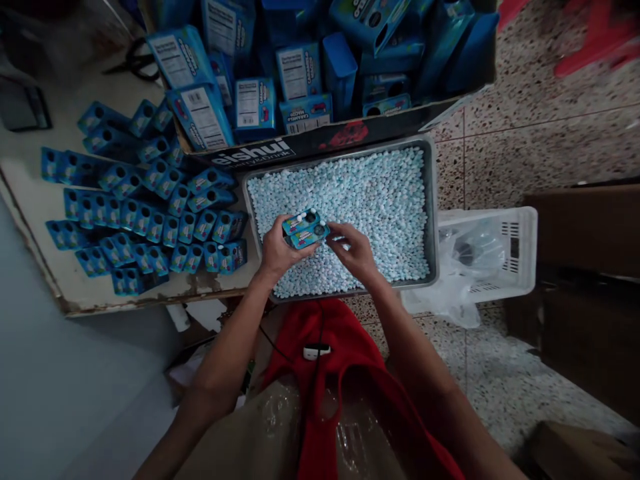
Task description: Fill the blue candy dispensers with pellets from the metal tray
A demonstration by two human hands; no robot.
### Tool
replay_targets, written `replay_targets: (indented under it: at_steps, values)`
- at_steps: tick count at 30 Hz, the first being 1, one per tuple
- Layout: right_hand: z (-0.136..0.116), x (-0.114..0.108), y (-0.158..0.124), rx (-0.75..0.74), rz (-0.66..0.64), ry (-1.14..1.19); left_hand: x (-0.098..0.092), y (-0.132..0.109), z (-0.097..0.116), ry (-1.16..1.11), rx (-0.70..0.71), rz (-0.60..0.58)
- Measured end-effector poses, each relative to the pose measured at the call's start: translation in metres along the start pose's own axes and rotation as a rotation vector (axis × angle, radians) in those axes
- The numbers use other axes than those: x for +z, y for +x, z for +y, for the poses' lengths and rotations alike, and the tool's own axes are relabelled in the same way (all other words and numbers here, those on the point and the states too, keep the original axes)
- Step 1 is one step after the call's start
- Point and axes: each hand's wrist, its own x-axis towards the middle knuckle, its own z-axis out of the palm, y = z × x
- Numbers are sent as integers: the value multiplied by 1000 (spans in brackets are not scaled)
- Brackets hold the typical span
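Observation:
Two small blue candy boxes [304,237] are held side by side in my left hand [278,250], whose fingers wrap round them. Their round openings face up, and a few white candies lie on top. Just to the right, my right hand [354,250] has its thumb and fingertips together at the boxes' right edge; whether a candy is pinched there I cannot make out. Beneath both hands is a metal tray [433,220] filled with pale blue and white candies [370,187].
Many blue boxes [145,217] stand in rows on the table [30,193] at left. Behind the tray, a cardboard carton [320,137] holds more boxes. Scissors [136,61] and a phone [24,105] lie at upper left. A white crate [527,250] with plastic bags is at right.

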Motion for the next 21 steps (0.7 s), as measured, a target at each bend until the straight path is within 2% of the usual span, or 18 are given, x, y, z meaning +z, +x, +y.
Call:
replay_targets:
  at_steps: [3, 5, 8, 10, 12, 14, 18, 21]
  values:
    - [12, -8, 32, -99, 49, -266, -20, -4, -4, 101, 48, 69]
    - [21, 1, 67, -164, 4, -465, -33, -7, -7, 165, 66, 112]
    - [32, 36, 115, -232, -216, -600, -46, -13, -10, 223, 73, 154]
    - [37, 62, 128, -233, -278, -586, -50, -17, -12, 224, 81, 153]
    - [38, 80, 125, -200, -260, -531, -51, -20, -15, 205, 88, 151]
    - [39, 85, 109, -143, -233, -491, -51, -22, -20, 189, 101, 153]
    - [42, 63, 72, 42, -167, -448, -48, -19, -29, 173, 192, 96]
    - [46, 36, 56, 261, -12, -181, -45, -15, -26, 188, 211, 52]
